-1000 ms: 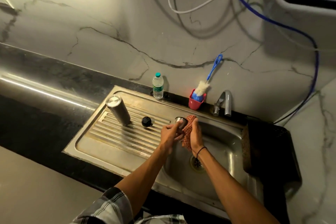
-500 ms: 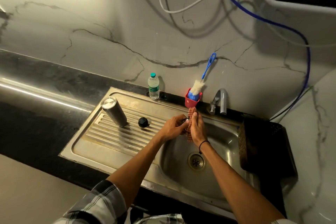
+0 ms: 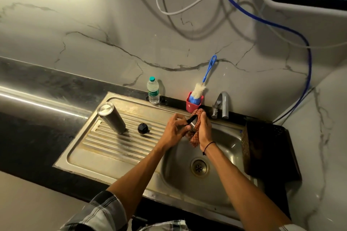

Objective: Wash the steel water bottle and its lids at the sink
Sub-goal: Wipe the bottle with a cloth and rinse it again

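The steel water bottle stands upside down on the ribbed drainboard at the left. A small black lid lies beside it on the ribs. Over the basin's back left corner my left hand grips a steel lid with a black rim. My right hand holds an orange checked cloth pressed against that lid. Most of the lid is hidden between my hands.
The sink basin with its drain lies below my hands. Behind stand a tap, a red holder with a blue-handled brush and a small plastic bottle. A dark basket sits at the right.
My hands stayed together on the lid and cloth, turning the lid so its black rim now shows. The camera shifted slightly.
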